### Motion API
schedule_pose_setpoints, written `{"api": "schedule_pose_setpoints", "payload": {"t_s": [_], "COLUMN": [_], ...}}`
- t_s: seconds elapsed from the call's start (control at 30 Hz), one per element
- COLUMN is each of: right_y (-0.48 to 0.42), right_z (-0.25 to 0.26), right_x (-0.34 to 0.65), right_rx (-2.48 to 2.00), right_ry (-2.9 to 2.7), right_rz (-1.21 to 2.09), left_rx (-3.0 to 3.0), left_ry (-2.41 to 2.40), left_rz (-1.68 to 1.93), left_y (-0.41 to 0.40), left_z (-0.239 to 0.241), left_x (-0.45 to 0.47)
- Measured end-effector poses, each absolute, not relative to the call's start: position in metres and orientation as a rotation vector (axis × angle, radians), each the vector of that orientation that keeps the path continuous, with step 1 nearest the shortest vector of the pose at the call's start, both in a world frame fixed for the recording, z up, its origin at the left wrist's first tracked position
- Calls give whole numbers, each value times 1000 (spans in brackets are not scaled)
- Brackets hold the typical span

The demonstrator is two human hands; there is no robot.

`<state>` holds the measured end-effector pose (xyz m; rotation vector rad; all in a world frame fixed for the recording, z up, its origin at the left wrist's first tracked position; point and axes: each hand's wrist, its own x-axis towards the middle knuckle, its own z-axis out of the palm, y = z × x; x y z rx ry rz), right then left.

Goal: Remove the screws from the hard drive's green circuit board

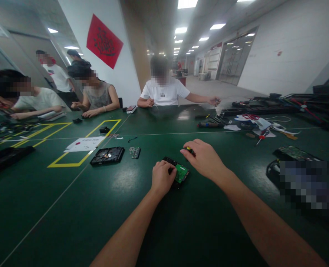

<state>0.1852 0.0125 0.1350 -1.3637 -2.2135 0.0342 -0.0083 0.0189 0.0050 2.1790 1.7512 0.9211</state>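
A black hard drive (178,171) with a green circuit board on top lies on the green table (97,207) in front of me. My left hand (162,178) is closed on its near left edge and holds it in place. My right hand (203,157) is closed round a small screwdriver (190,150) with a yellow and black handle, held above the drive's far right corner. The screwdriver's tip is hidden behind my fingers.
To the left lie an opened drive case (108,155), a loose circuit board (134,152) and a white paper (83,144) inside yellow floor-tape lines. Tools and cables (253,124) clutter the right. Another board (295,152) lies at right. Several people sit across and at left.
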Motion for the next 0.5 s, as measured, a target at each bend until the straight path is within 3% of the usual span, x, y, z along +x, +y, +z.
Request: {"api": "schedule_pose_setpoints", "payload": {"t_s": [0.5], "right_y": [13], "right_z": [136], "right_x": [185], "right_rx": [-1330], "right_ry": [-2229], "right_rz": [88], "left_rx": [2299], "left_ry": [1855], "left_rz": [807], "left_y": [16], "left_z": [9], "left_x": [1]}}
